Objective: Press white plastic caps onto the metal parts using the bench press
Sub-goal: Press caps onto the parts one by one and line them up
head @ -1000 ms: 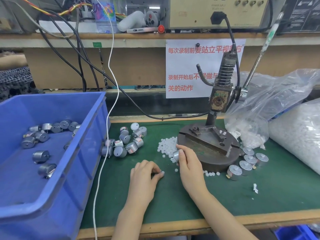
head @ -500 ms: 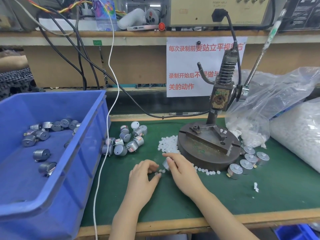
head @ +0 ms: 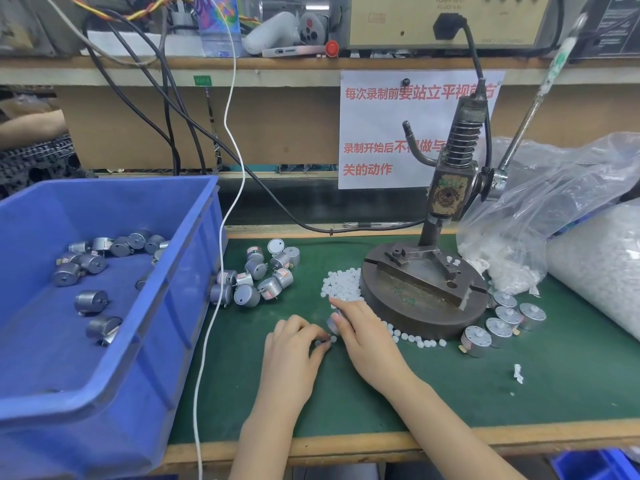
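Observation:
My right hand point(head: 367, 337) grips a small round metal part point(head: 333, 323) on the green mat, just in front of the bench press base point(head: 419, 303). My left hand point(head: 294, 348) pinches a white cap point(head: 318, 342) at its fingertips, right beside that metal part. A heap of white caps point(head: 341, 287) lies left of the press base, and a row of them trails along its front. Loose metal parts point(head: 258, 277) sit in a cluster near the bin. Several metal parts point(head: 502, 320) stand to the right of the base.
A large blue bin point(head: 166, 292) with several metal parts fills the left. Clear bags of white caps point(head: 595, 258) lie at the right. The press lever point(head: 533, 102) slants up to the right. A white cable point(head: 221, 271) hangs across the mat's left edge.
My right hand has drawn the metal part back from the cap heap towards my left hand. The left fingertips have closed on a cap and met the part.

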